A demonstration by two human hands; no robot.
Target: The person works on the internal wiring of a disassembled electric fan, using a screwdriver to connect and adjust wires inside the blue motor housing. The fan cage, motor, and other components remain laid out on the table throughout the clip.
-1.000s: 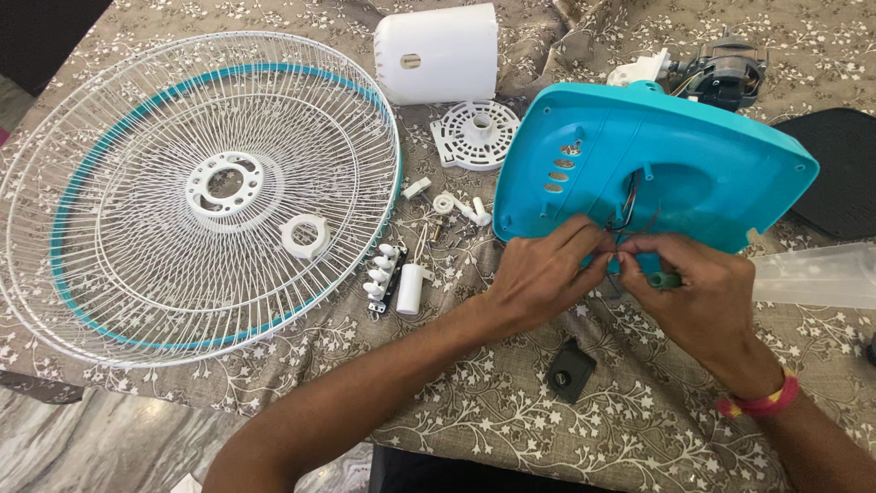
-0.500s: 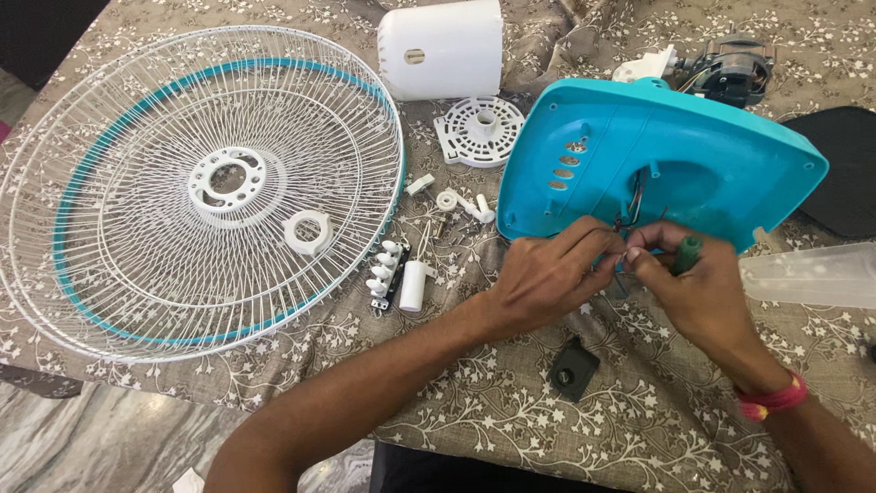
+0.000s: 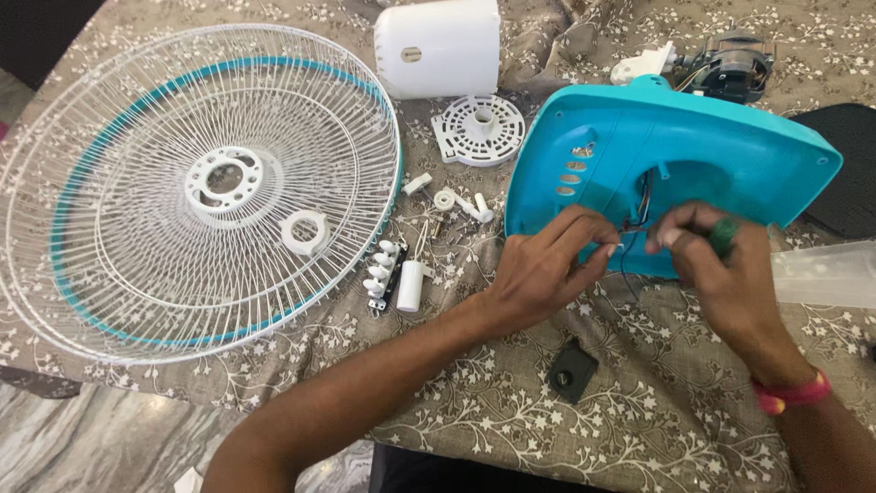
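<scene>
Turquoise plastic fan base (image 3: 730,155) lies underside-up on the patterned tablecloth (image 3: 456,420), exposing its wiring. Left hand (image 3: 543,269) pinches the thin wires (image 3: 630,239) at the opening; right hand (image 3: 721,274) is closed on a green-handled tool (image 3: 723,236), tip meeting them. Removed white fan guard (image 3: 196,187) and small parts lie well apart at left.

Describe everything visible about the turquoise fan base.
The turquoise fan base is a broad, rounded shell of glossy plastic, propped tilted on the patterned tablecloth. It has a row of oval slots and a central opening with dark wires coming out. The left hand and right hand touch it at those wires.
</scene>
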